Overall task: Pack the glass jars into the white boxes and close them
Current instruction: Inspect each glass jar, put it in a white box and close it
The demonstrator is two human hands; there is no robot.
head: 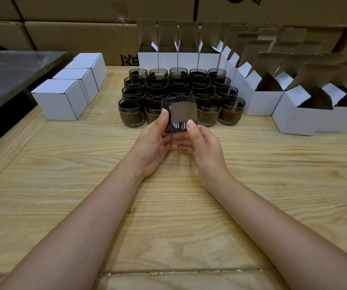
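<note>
A dark glass jar [178,115] with a brown label is held above the wooden table [84,185], just in front of the jar cluster. My left hand [154,141] grips its left side, thumb on the front. My right hand [201,143] grips its right side and underside, thumb at the label's lower corner. Behind it stand several rows of dark glass jars [181,88] with brown bands. Open white boxes [260,101] with raised flaps line the back and right. Several closed white boxes [60,99] sit in a row at the left.
A dark metal tabletop [11,74] adjoins the wooden table at the far left. Stacked brown cartons [80,36] form a wall behind everything. Bare wood stretches from the jars to the near edge under my forearms.
</note>
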